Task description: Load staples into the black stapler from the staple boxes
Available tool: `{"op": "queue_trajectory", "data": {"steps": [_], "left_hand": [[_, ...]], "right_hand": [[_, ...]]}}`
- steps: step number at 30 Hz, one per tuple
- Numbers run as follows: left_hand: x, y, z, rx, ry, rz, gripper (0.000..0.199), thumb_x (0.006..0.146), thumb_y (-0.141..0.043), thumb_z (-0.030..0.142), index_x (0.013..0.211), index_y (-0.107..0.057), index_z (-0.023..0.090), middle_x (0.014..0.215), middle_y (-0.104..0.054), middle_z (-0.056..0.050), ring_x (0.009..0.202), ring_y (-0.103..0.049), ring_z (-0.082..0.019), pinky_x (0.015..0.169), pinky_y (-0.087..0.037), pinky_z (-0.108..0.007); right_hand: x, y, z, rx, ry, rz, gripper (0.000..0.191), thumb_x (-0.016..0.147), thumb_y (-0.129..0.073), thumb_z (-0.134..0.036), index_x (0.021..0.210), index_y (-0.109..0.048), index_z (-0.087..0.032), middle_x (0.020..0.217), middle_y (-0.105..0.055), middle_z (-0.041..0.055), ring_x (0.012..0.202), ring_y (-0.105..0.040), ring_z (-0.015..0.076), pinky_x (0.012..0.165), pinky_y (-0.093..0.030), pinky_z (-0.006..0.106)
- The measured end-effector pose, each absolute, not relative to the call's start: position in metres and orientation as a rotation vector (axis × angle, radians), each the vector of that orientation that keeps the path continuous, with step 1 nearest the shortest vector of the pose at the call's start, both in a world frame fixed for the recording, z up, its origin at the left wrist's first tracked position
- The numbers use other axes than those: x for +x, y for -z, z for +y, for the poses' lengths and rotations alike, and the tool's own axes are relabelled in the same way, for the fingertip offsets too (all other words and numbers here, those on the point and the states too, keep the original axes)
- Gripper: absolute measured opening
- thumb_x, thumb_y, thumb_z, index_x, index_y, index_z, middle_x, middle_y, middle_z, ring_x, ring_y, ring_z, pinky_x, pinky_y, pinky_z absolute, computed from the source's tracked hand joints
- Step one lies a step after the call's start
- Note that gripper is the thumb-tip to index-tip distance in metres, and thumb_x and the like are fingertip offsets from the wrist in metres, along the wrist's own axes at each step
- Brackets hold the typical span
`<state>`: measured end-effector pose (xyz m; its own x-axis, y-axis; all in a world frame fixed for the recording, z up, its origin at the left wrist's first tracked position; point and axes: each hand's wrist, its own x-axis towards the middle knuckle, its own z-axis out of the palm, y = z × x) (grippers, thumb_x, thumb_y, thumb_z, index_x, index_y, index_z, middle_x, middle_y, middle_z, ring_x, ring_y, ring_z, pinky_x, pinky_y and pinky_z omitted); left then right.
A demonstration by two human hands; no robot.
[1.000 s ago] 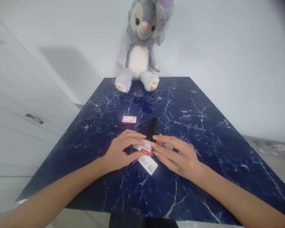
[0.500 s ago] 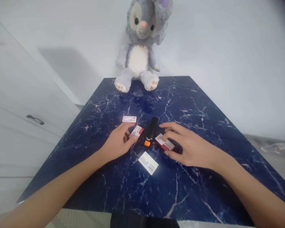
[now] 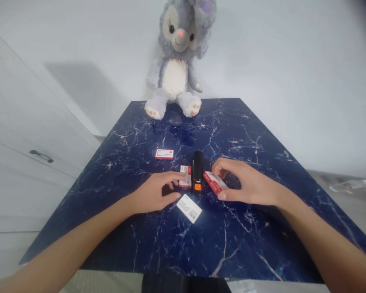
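A black object with an orange end [image 3: 197, 173] lies upright in view at the middle of the table. Just left of it is a red-and-white box [image 3: 186, 176], with a fingertip of my left hand [image 3: 158, 191] on its edge; the thumb and fingers are apart. On the other side, my right hand [image 3: 244, 183] grips a second red-and-white box [image 3: 214, 182] between thumb and fingers, and that box is tilted. A white box [image 3: 189, 208] lies below the black object. Farther back on the left lies another small red-and-white box [image 3: 164, 154].
A grey plush toy [image 3: 174, 69] sits at the far edge of the dark blue marbled table [image 3: 225, 134]. White drawers [image 3: 15, 171] stand on the left. A clear plastic wrapper [image 3: 352, 186] lies beyond the table's right edge.
The left box has turned straight and moved right, beside the black object, which has also straightened. My left hand has opened from that box. My right hand has tilted its box up.
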<state>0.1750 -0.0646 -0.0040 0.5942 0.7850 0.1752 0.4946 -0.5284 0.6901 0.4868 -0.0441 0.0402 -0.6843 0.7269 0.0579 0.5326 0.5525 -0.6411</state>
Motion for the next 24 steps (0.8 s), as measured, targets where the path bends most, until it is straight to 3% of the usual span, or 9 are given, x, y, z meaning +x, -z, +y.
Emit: {"op": "queue_trajectory", "data": {"steps": [3,5,8,11,14,18,21,24], "left_hand": [[0.181,0.000,-0.073,2.391,-0.701,0.980,0.038,0.089,-0.063,0.030,0.127,-0.059,0.025,0.125,-0.064,-0.008,0.104,-0.063,-0.022,0.096,-0.054,-0.042],[0.188,0.002,-0.082,2.517,-0.717,0.887,0.050,0.085,-0.068,0.039,0.131,-0.055,0.023,0.127,-0.060,-0.012,0.115,-0.059,-0.028,0.101,-0.051,-0.047],[0.200,0.009,-0.095,2.634,-0.680,0.795,0.067,0.080,-0.072,0.049,0.136,-0.051,0.019,0.131,-0.054,-0.017,0.115,-0.057,-0.032,0.097,-0.052,-0.050],[0.204,0.013,-0.099,2.657,-0.730,0.792,0.050,0.085,-0.067,0.032,0.131,-0.053,0.020,0.126,-0.055,-0.016,0.111,-0.059,-0.029,0.094,-0.054,-0.047],[0.198,0.010,-0.091,2.561,-0.918,0.913,0.052,0.082,-0.065,0.019,0.132,-0.051,0.025,0.133,-0.053,-0.013,0.120,-0.056,-0.028,0.101,-0.052,-0.047],[0.192,0.008,-0.073,2.345,-1.129,1.190,0.048,0.083,-0.071,0.023,0.127,-0.053,0.027,0.134,-0.057,-0.010,0.127,-0.055,-0.028,0.109,-0.047,-0.051],[0.194,0.013,-0.066,2.344,-0.907,1.192,0.041,0.090,-0.067,0.030,0.129,-0.055,0.029,0.140,-0.058,-0.006,0.133,-0.052,-0.026,0.113,-0.042,-0.052],[0.196,0.014,-0.068,2.303,-0.744,1.181,0.065,0.090,-0.066,0.033,0.149,-0.038,0.032,0.155,-0.044,-0.005,0.143,-0.041,-0.027,0.120,-0.034,-0.051]], "right_hand": [[0.484,-0.036,-0.044,-1.024,-0.701,-2.370,0.041,0.080,-0.074,-0.054,0.097,-0.051,-0.023,0.101,-0.061,0.0046,0.085,-0.057,0.0207,0.076,-0.047,0.035],[0.481,-0.031,-0.044,-1.048,-0.584,-2.340,0.042,0.081,-0.074,-0.053,0.098,-0.050,-0.023,0.103,-0.059,0.0054,0.087,-0.056,0.0211,0.078,-0.046,0.036],[0.478,-0.024,-0.042,-1.101,-0.413,-2.291,0.044,0.080,-0.074,-0.055,0.099,-0.049,-0.023,0.105,-0.058,0.0067,0.089,-0.056,0.0226,0.079,-0.047,0.037],[0.475,-0.020,-0.042,-1.144,-0.303,-2.210,0.046,0.081,-0.072,-0.057,0.100,-0.047,-0.023,0.104,-0.057,0.0074,0.089,-0.055,0.0238,0.077,-0.047,0.038],[0.470,-0.016,-0.043,-1.148,-0.266,-2.169,0.045,0.081,-0.070,-0.057,0.101,-0.047,-0.024,0.106,-0.057,0.0083,0.092,-0.057,0.0255,0.079,-0.049,0.040],[0.465,-0.012,-0.047,-1.123,-0.236,-2.159,0.041,0.084,-0.069,-0.052,0.105,-0.048,-0.024,0.114,-0.059,0.0105,0.102,-0.059,0.0288,0.086,-0.050,0.044],[0.461,-0.010,-0.050,-1.090,-0.209,-2.140,0.040,0.085,-0.069,-0.049,0.110,-0.049,-0.024,0.120,-0.059,0.0119,0.111,-0.058,0.0306,0.092,-0.049,0.046],[0.452,-0.010,-0.056,-1.053,-0.183,-2.104,0.041,0.084,-0.071,-0.046,0.113,-0.051,-0.024,0.127,-0.058,0.0135,0.119,-0.055,0.0327,0.098,-0.046,0.050]]}}
